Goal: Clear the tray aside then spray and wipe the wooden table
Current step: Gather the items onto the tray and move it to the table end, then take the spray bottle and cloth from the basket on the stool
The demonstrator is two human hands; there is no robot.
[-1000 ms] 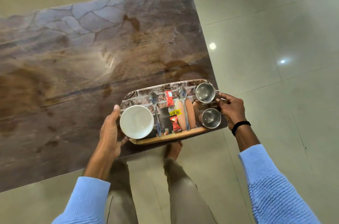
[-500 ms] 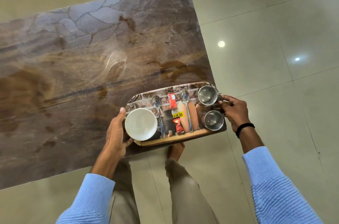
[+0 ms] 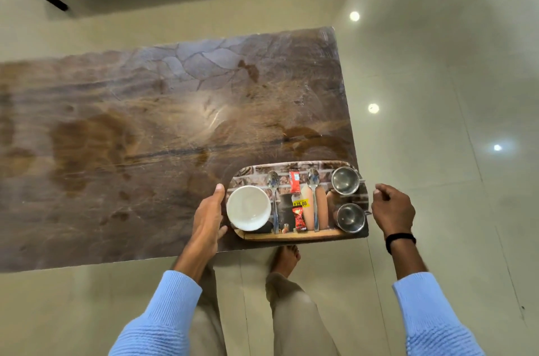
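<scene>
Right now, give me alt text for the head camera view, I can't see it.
A printed tray sits at the near right corner of a brown table, with the left hand against its left edge and the right hand just off its right. It carries a white bowl, spoons, sachets and steel cups.

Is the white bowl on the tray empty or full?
Empty: the white bowl on the tray shows only its bare white inside.

The desk (image 3: 116,151) runs off the left edge; the tray (image 3: 294,236) hides its near right corner, and the print on the red sachets (image 3: 294,185) is too small to read
</scene>
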